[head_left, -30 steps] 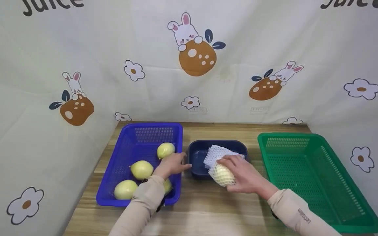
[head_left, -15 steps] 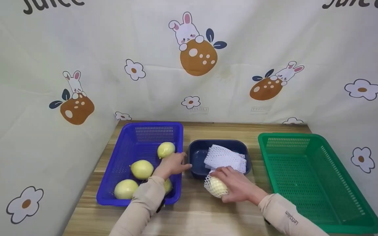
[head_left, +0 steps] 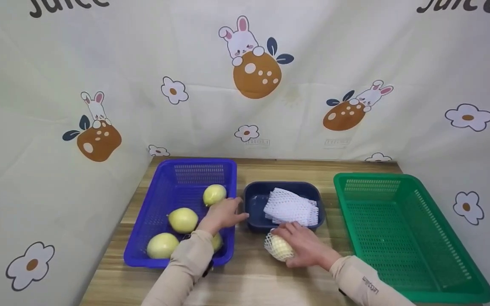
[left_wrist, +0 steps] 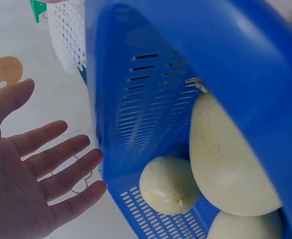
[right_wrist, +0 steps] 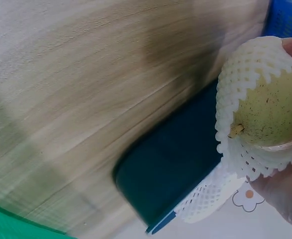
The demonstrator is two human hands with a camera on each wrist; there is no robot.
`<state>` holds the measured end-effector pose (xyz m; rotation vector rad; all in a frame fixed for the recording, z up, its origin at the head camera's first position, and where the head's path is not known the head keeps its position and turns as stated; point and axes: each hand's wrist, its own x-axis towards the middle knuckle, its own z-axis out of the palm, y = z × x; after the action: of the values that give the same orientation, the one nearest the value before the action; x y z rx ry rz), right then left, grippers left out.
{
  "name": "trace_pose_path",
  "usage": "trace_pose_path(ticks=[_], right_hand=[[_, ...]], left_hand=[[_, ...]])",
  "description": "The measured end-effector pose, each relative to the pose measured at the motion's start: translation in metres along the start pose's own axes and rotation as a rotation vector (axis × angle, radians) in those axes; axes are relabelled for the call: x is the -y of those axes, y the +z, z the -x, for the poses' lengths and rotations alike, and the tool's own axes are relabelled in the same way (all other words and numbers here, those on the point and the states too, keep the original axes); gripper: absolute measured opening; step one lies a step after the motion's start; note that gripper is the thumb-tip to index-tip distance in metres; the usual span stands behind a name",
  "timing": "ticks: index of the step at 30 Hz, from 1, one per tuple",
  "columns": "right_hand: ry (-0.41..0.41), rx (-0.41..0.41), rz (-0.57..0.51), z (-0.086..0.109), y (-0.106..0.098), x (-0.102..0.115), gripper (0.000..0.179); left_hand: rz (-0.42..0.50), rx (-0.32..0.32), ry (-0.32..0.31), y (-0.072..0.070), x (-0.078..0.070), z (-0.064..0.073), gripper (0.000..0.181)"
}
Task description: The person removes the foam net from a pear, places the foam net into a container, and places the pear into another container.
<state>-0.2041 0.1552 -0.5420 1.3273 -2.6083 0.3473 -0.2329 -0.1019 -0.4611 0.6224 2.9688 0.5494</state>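
Note:
My right hand (head_left: 304, 244) grips a pale yellow-green melon (head_left: 280, 248) in a white foam net sleeve (right_wrist: 238, 69), just in front of the navy tub. In the right wrist view the melon's stem end shows bare past the sleeve's edge. My left hand (head_left: 223, 213) hangs over the right rim of the blue basket (head_left: 128, 258); its fingers are spread and hold nothing in the left wrist view. Several bare melons (head_left: 183, 220) lie in that basket, one partly hidden by my left forearm.
Several flat foam net sleeves (head_left: 291, 207) lie in the navy tub (head_left: 253, 212) at the middle. On the right stands a green basket (head_left: 391, 238). A printed cloth (head_left: 309, 106) walls in the table (head_left: 245, 280) at the back and sides.
My right hand has drawn the netted melon toward the table's front and slightly left, off the sleeves in the tub, which show more fully now. My left hand has stayed in place.

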Motion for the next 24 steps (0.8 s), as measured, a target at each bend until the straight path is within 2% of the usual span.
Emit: trace_pose_path(ticks=[9, 14, 18, 24], right_hand=[[0.007, 0.028, 0.011, 0.005, 0.009, -0.001, 0.080], [-0.001, 0.017, 0.007, 0.006, 0.011, 0.000, 0.080], [-0.003, 0.019, 0.013, 0.008, 0.014, 0.000, 0.081], [0.004, 0.032, 0.018, 0.011, 0.017, 0.000, 0.082]], left_hand=[[-0.004, -0.032, 0.071, -0.005, -0.022, 0.007, 0.047], [0.011, -0.033, 0.076, -0.002, -0.033, 0.012, 0.048], [0.049, -0.041, 0.088, 0.008, -0.038, 0.017, 0.046], [0.088, -0.019, 0.138, 0.033, -0.044, 0.027, 0.043]])
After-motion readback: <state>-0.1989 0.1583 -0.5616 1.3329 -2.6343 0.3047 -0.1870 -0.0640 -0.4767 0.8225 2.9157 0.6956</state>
